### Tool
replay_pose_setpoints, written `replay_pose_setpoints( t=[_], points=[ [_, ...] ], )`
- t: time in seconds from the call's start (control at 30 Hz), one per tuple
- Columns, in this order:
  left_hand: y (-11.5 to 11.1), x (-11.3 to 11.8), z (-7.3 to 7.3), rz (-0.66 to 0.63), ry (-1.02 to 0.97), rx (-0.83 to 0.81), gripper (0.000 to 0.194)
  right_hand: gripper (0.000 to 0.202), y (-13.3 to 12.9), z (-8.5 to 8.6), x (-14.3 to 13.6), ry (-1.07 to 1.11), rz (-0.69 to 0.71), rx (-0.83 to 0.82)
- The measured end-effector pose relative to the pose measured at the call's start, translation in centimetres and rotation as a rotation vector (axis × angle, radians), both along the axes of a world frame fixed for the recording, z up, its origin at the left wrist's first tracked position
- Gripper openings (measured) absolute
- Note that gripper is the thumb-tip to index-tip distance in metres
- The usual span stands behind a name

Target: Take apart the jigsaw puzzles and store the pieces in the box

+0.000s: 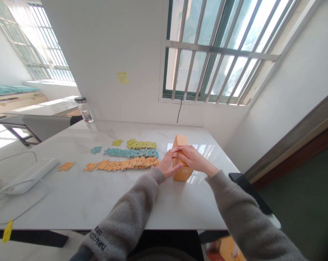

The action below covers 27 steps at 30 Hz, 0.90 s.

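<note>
An orange box point(183, 174) stands upright on the white table, with a flap raised at its top. My left hand point(168, 163) is at the box's left side, thumb and fingers apart, fingertips near the upper edge. From the right, my right hand point(193, 157) reaches over the box, its fingers touching the upper part. Left of the box lie overlapping rows of puzzle-like pieces: yellow-green point(142, 144), blue point(131, 152) and orange point(125, 164). Whether anything small sits between my fingertips is too small to tell.
A white power strip point(33, 176) with cables lies on the table's left. A clear bottle point(84, 110) stands at the back left corner. A black flat object point(249, 192) lies along the right edge. Behind the white table point(98, 203) is a wall with a barred window.
</note>
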State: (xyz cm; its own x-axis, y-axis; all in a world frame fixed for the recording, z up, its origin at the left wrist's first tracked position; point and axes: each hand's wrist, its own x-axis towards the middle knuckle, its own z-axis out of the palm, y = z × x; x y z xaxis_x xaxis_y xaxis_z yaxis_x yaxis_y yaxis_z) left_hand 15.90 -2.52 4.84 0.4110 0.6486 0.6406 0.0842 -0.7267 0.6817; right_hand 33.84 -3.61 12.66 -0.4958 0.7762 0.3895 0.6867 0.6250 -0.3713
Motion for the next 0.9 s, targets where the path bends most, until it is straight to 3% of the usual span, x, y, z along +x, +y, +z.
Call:
replay_pose_setpoints(
  t=[0.23, 0.5, 0.73, 0.9],
  points=[
    [-1.0, -0.1, 0.4, 0.02, -0.103, -0.145, 0.05, 0.038, -0.9, -1.6, -0.7, 0.141, -0.036, -0.147],
    [-2.2, -0.3, 1.5, 0.196, 0.097, -0.109, 0.036, 0.034, -2.3, -4.1, -0.3, 0.426, -0.046, -0.076],
    [-1.1, -2.5, 0.3, 0.312, 0.0, -0.143, 0.025, 0.056, -4.0, -5.3, -0.8, 0.4, 0.007, -0.073],
    [-0.5, -3.7, -1.4, 0.331, -0.029, -0.198, 0.027, 0.065, -4.4, -6.9, -0.2, 0.223, -0.074, -0.084]
  ],
)
